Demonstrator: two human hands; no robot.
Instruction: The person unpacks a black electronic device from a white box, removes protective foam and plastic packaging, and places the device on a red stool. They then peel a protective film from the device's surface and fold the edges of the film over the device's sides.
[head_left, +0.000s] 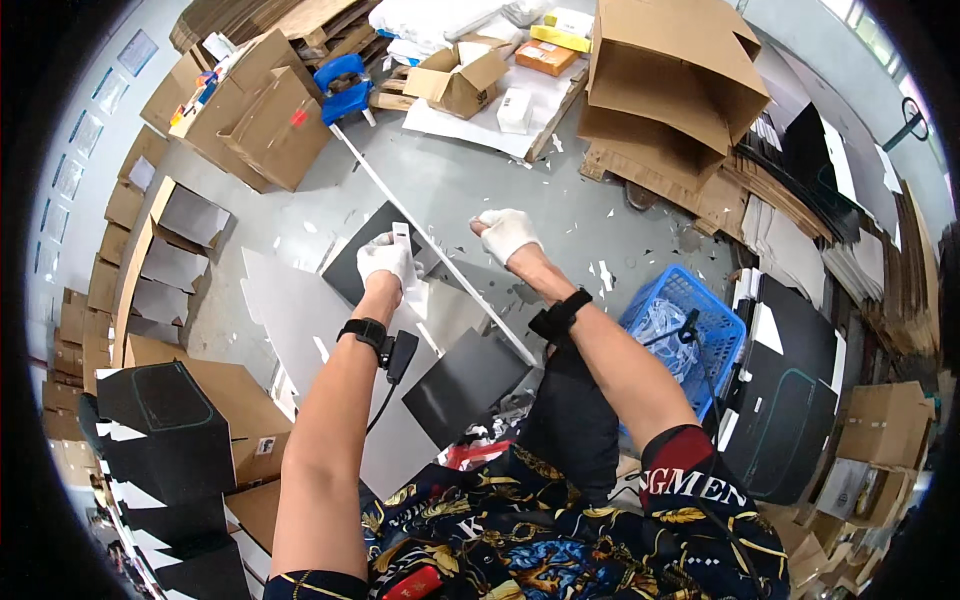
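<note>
My left hand (381, 257), in a white glove, grips a small white card piece (401, 234) with a slot near its top. Below the fingers, more white card (418, 300) hangs down; whether it is the same piece, I cannot tell. My right hand (507, 231), also gloved in white, is curled into a fist apart from the left, with nothing visible in it. Beneath the left hand is a dark board (360, 262). A second dark, glossy board (465, 386) lies closer to my body. Between my hands, a long narrow white bar (442, 251) runs diagonally.
To my right, a blue plastic basket (679, 289) holds clear strips. Large cardboard boxes (667, 97) stand beyond it. A blue chair (345, 90) is at the far left, with scraps on the grey floor (600, 217). Black printed sheets (780, 405) are stacked at right.
</note>
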